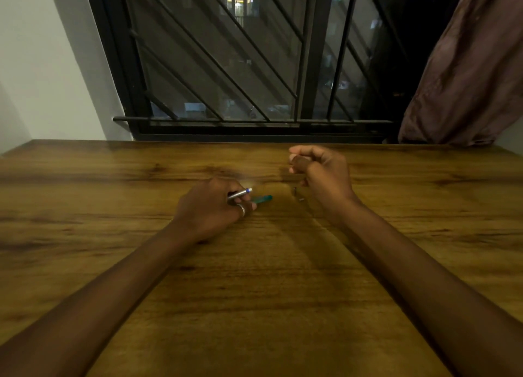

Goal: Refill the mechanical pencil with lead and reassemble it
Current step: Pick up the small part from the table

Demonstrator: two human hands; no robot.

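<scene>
Teal tube [263, 198] by left hand [209, 207]

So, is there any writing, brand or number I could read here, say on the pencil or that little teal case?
None can be read.
On the mechanical pencil, held in the left hand: any marking is too small and blurred.
On the teal lead case, lying on the table: no label legible.

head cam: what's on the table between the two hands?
In the head view, a teal plastic piece lies by the left hand, which holds the pencil; two small dark parts lie nearer the right hand.
</scene>
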